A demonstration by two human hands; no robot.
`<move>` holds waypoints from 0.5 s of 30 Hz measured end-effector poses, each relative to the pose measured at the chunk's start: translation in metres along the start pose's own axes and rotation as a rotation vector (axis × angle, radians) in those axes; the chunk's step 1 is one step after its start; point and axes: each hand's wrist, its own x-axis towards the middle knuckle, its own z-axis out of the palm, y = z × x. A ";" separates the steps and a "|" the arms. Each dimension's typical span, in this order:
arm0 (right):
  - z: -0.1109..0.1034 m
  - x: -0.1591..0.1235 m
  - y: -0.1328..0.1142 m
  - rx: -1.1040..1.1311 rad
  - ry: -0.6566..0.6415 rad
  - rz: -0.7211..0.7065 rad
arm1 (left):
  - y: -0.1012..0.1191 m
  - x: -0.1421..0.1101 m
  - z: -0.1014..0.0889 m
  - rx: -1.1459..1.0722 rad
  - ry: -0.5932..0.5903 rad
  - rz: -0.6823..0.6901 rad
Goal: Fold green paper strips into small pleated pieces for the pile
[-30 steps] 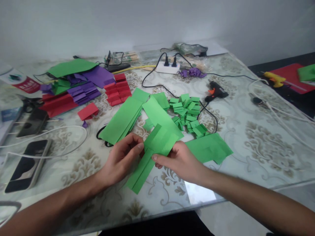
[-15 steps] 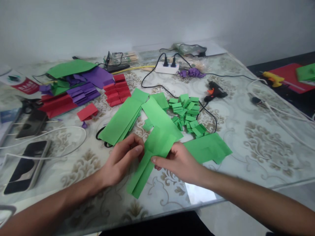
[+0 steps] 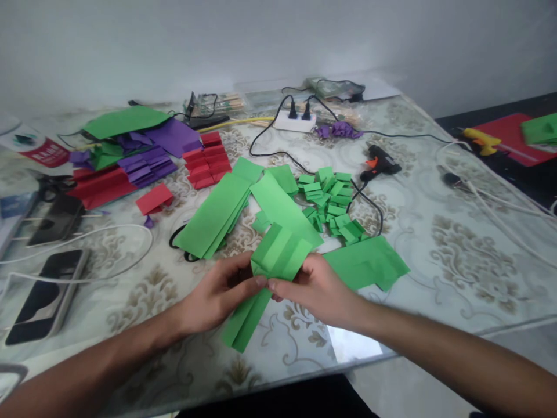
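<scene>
Pinching a green, folded paper strip (image 3: 282, 255) with left hand (image 3: 217, 295) and right hand (image 3: 327, 290), close together. Held over the pale, flowery table (image 3: 435, 302), near a long, flat green paper piece (image 3: 281, 203). Could rip at the folds if tugged too hard, or bend wonky if pressed unevenly.

The left arm (image 3: 126, 351) and right arm (image 3: 435, 342) are angled inward; left hand (image 3: 220, 293) and right hand (image 3: 324, 287) are held close, thumbs (image 3: 248, 288) almost meeting, fingers (image 3: 237, 264) curled.
</scene>
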 end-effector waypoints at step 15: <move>-0.004 0.001 -0.010 -0.009 0.021 -0.027 | -0.003 -0.001 -0.003 0.050 0.151 0.029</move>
